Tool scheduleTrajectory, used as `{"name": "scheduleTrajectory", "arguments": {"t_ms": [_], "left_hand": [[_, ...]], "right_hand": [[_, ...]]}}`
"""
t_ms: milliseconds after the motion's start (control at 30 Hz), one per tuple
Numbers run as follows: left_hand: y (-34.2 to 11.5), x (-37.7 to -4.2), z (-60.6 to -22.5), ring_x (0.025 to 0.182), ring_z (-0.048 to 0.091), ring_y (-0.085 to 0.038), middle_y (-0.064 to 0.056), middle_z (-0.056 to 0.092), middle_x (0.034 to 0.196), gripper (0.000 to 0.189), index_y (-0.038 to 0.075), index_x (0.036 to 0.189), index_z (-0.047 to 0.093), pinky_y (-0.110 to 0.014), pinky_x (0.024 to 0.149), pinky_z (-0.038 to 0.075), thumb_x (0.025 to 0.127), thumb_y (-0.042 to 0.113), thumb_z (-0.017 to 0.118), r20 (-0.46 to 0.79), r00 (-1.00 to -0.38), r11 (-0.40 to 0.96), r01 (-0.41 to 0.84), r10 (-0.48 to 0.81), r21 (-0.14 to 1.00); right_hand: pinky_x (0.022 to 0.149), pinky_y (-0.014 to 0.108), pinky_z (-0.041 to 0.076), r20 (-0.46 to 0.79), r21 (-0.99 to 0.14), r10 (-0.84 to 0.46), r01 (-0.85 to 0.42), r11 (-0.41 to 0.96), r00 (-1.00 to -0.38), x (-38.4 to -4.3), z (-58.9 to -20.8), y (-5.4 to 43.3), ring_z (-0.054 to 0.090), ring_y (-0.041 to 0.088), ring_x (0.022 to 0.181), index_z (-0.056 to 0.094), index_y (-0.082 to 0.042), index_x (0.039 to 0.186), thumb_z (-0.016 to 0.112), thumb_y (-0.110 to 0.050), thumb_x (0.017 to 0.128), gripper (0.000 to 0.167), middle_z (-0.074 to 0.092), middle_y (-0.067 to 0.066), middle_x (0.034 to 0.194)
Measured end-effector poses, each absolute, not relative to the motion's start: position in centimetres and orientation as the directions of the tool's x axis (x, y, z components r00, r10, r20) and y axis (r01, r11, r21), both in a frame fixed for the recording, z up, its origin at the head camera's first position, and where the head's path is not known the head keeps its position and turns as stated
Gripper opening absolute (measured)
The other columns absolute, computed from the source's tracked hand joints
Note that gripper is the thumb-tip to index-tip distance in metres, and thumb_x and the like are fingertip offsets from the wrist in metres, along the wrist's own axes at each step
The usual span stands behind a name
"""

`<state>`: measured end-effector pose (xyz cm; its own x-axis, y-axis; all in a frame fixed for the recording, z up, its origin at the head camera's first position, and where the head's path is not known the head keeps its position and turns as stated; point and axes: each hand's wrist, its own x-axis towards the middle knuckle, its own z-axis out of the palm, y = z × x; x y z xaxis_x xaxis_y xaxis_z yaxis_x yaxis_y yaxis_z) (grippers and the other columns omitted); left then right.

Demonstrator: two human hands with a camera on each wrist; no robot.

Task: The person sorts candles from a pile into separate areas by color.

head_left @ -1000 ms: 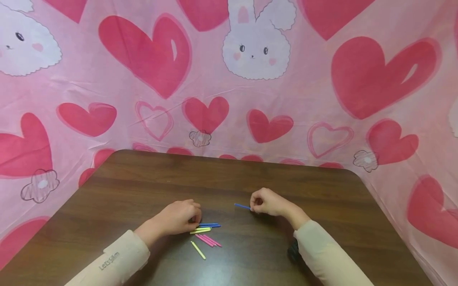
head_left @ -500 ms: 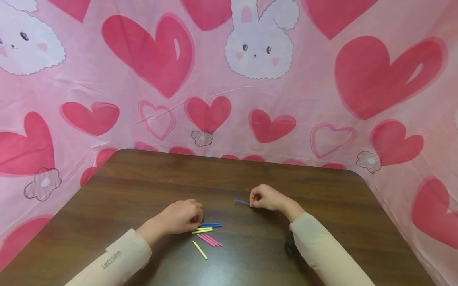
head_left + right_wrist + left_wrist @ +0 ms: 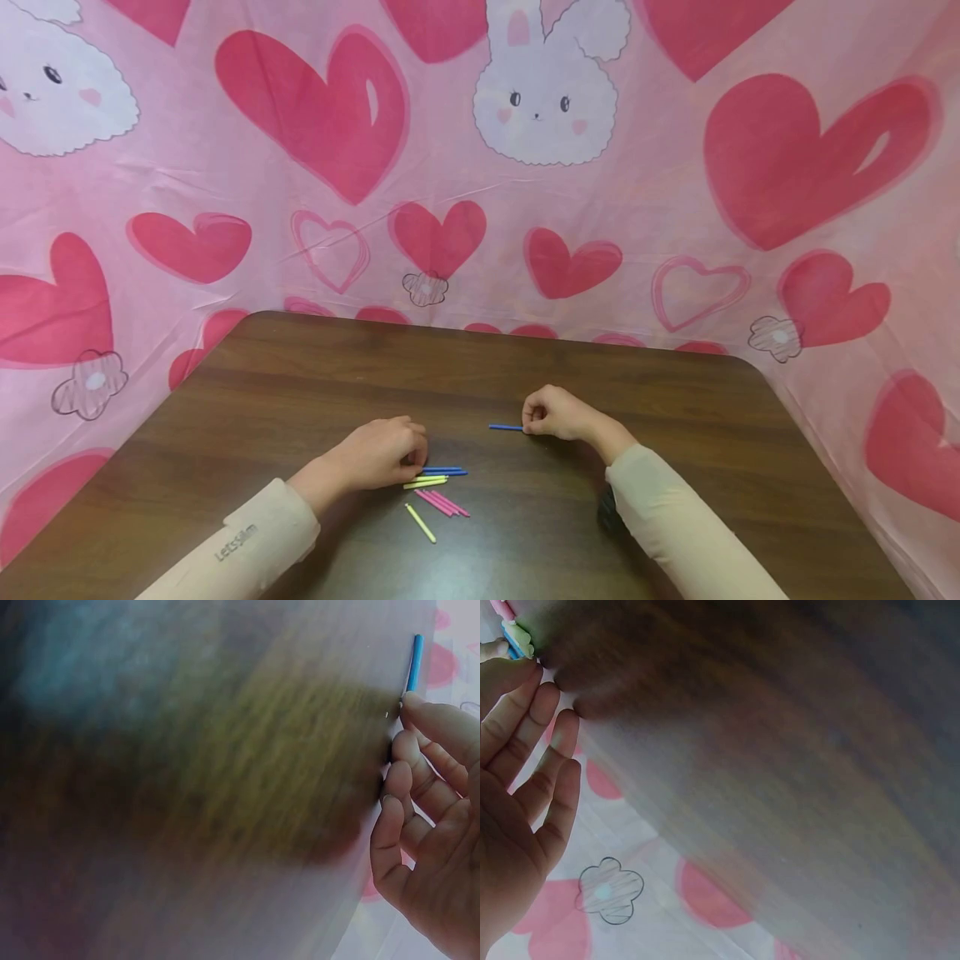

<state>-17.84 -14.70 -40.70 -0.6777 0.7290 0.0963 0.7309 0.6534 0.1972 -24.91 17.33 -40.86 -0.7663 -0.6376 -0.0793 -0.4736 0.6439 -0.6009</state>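
In the head view my right hand [image 3: 558, 414] pinches one end of a thin blue stick [image 3: 504, 427] between thumb and fingertip. The stick points left, low over the table or on it. The right wrist view shows this blue stick [image 3: 415, 664] jutting beyond the thumb. My left hand [image 3: 378, 452] holds its thumb and fingertips at the left ends of two blue sticks [image 3: 446, 472] lying side by side; the grip is partly hidden. Just nearer lie yellow sticks [image 3: 426, 482], then several pink sticks [image 3: 442, 502]. A single yellow stick [image 3: 420, 523] lies apart at a slant.
The brown wooden table [image 3: 360, 367] extends round both hands. Behind it hangs a pink cloth [image 3: 450, 183] with hearts and rabbits, along the table's back and side edges. A dark object [image 3: 609, 510] shows under the right sleeve.
The right hand has shifted slightly up and away, its blue stick tilting to lie nearly level in view. The left hand and the pile keep their places; the view has shifted a little.
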Motion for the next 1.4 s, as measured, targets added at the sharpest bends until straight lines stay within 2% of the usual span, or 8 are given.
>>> {"name": "scheduleTrajectory", "arguments": {"t_ms": [333, 700, 1000, 1400], "left_hand": [[-14.7, -17.7, -40.6, 0.074, 0.047, -0.005, 0.01, 0.058, 0.077, 0.012, 0.02, 0.074, 0.068, -0.02, 0.063, 0.044, 0.083, 0.016, 0.076, 0.099, -0.669, 0.647, 0.74, 0.737, 0.182], [-15.0, -17.3, -40.7, 0.072, 0.048, -0.004, 0.012, 0.055, 0.074, 0.018, 0.022, 0.07, 0.063, -0.02, 0.06, 0.041, 0.08, 0.016, 0.076, 0.144, -0.647, 0.63, 0.762, 0.749, 0.148], [-16.1, -17.0, -40.4, 0.071, 0.047, -0.003, 0.012, 0.053, 0.073, 0.019, 0.021, 0.07, 0.062, -0.02, 0.061, 0.043, 0.08, 0.013, 0.076, 0.173, -0.656, 0.637, 0.755, 0.735, 0.154], [-17.9, -16.9, -40.1, 0.071, 0.046, -0.001, 0.013, 0.051, 0.075, 0.017, 0.02, 0.073, 0.063, -0.02, 0.064, 0.044, 0.079, 0.01, 0.075, 0.176, -0.675, 0.653, 0.738, 0.716, 0.172]], "right_hand": [[0.059, 0.021, 0.042, -0.102, -0.621, -0.611, -0.43, 0.655, -0.785, -24.7, -41.1, 17.6, 0.047, 0.006, 0.063, 0.069, -0.008, 0.079, 0.073, -0.008, 0.087, 0.009, 0.06, -0.004, 0.069], [0.062, 0.021, 0.044, -0.051, -0.635, -0.612, -0.447, 0.63, -0.789, -24.0, -41.1, 18.6, 0.049, 0.005, 0.065, 0.069, -0.007, 0.085, 0.072, -0.009, 0.089, 0.005, 0.062, -0.001, 0.072], [0.062, 0.022, 0.045, -0.045, -0.648, -0.598, -0.432, 0.627, -0.8, -22.9, -41.2, 19.6, 0.05, 0.006, 0.063, 0.069, -0.008, 0.087, 0.071, -0.009, 0.089, 0.003, 0.061, -0.001, 0.072], [0.062, 0.021, 0.047, -0.076, -0.672, -0.648, -0.441, 0.595, -0.758, -19.8, -40.1, 19.5, 0.053, 0.004, 0.067, 0.071, -0.005, 0.092, 0.069, -0.009, 0.091, 0.004, 0.066, -0.001, 0.077]]}}
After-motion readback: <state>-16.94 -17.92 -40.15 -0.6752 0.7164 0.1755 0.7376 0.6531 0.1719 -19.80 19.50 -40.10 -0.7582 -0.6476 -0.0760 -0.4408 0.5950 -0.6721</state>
